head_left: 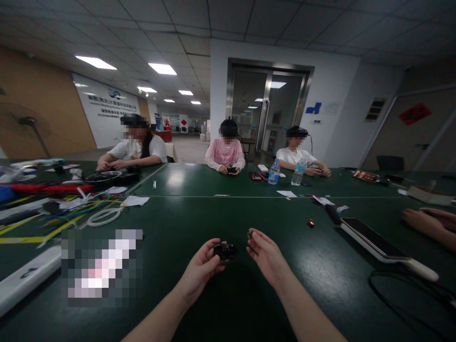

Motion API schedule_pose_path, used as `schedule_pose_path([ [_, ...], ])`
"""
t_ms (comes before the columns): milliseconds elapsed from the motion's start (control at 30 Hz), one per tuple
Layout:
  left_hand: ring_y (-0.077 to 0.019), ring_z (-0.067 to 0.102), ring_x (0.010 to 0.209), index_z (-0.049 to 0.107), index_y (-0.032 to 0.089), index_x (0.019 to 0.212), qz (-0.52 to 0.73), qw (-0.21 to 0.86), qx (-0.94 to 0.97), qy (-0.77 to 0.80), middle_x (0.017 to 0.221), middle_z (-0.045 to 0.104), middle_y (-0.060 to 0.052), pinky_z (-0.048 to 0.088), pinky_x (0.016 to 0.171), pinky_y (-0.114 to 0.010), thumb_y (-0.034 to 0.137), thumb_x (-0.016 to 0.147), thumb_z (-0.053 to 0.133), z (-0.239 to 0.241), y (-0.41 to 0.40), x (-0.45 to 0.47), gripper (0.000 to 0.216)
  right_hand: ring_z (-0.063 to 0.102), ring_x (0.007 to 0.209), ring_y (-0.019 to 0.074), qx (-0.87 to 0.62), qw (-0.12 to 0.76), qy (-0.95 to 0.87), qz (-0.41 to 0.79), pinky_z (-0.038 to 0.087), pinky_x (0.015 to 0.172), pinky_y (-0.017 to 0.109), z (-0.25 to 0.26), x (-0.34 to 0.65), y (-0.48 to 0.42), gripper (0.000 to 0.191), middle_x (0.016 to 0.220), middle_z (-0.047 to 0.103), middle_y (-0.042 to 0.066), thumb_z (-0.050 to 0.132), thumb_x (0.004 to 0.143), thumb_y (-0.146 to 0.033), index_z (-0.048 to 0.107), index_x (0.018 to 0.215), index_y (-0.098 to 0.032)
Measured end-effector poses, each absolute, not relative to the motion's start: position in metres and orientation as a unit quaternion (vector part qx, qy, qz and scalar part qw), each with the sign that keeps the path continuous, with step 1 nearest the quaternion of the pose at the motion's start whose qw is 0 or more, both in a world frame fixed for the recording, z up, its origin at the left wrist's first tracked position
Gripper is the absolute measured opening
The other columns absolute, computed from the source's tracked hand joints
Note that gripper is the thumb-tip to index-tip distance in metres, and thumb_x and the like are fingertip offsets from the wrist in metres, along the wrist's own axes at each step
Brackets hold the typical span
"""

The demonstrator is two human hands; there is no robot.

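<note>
My left hand [205, 262] is closed round a small black box-like device [224, 251], held just above the green table [235, 213]. To the right of it and apart from it, my right hand [265, 254] pinches a tiny dark piece [250, 234] between thumb and fingertips; its kind is too small to make out. The other fingers of that hand are curled. A small red object [311, 223] lies on the table, beyond my right hand and to its right.
At left lie a white power strip [30, 280], a coiled white cable [104, 217] and tangled wires. A white-framed dark panel with a handle [377, 240] and a black cable [395, 304] lie right. Water bottles [274, 172] stand farther off. Several people sit around; a person's hands [427, 221] rest at right.
</note>
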State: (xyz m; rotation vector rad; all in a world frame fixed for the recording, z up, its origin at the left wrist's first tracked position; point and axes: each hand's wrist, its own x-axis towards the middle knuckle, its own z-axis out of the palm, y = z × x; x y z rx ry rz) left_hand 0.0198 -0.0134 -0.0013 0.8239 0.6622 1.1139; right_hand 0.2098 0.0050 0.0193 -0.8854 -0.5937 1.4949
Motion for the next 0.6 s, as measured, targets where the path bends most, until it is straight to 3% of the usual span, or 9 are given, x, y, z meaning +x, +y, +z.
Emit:
schedule_pose_path([
  [600,-0.0219,0.062,0.089,0.054,0.021,0.104,0.503,0.716,0.364,0.319,0.105,0.064,-0.008,0.045,0.076,-0.032,0.019,0.069,0.068,0.0010,-0.0141,0.0203,0.038,0.058,0.075,0.0136,-0.412,0.580,-0.319,0.626,0.046,0.071,0.027,0.0111,0.2090,0.0059,0.025,0.086,0.064,0.000,0.074,0.061,-0.033,0.067,0.083,-0.023],
])
